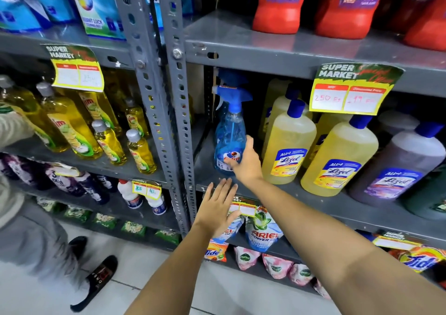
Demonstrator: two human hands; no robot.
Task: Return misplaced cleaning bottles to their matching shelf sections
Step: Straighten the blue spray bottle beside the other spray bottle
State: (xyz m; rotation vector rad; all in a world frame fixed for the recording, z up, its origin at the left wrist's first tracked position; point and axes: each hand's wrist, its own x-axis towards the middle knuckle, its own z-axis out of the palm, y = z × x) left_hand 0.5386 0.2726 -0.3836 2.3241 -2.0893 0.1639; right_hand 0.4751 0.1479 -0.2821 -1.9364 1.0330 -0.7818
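Note:
A blue spray bottle (228, 131) with a blue trigger head stands upright at the left end of the grey shelf (325, 206), beside yellow Lizol bottles (288, 143). My right hand (246, 162) wraps around the spray bottle's lower part, thumb up along its right side. Just below the shelf edge, my left hand (217, 206) hovers flat with fingers spread and nothing in it. Across the steel upright, the left bay holds yellow Vim dish-liquid bottles (70, 131).
A purple Lizol bottle (398, 169) stands right of the yellow ones. Red jugs (342, 5) fill the shelf above. Detergent pouches (261, 230) sit on the shelf below. Another person's sleeve (12, 131) and sandalled foot (96, 281) are at the left.

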